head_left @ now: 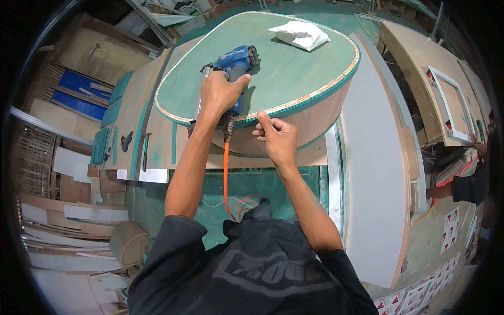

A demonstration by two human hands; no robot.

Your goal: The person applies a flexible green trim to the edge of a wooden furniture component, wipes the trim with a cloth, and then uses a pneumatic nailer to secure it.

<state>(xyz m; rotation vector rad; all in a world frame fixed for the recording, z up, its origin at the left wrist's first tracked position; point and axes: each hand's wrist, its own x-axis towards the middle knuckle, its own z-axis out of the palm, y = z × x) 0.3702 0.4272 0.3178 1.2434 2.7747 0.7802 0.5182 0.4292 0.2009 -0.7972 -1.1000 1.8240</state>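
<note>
A blue air nail gun (237, 63) lies over the near left part of a rounded green-topped wooden piece (252, 31). My left hand (220, 93) wraps around the gun, thumb toward the right. From the gun's lower end an orange air hose (226, 178) runs down toward the floor. At the near rim, right of the gun, my right hand (278, 139) has its fingers curled and its thumb up by the edge; anything between them is too small to make out. A teal strip with pale pieces (310, 101) follows the rim. Farther back on the top sits a crumpled white bag (300, 35).
On the left of the workbench (157, 126) lie a hammer (146, 149) and teal strips (114, 144). A long pale panel (367, 173) stretches along the right. Beyond it, a white frame (454, 102) rests on a wooden cabinet (404, 47), near another person's sleeve (470, 184).
</note>
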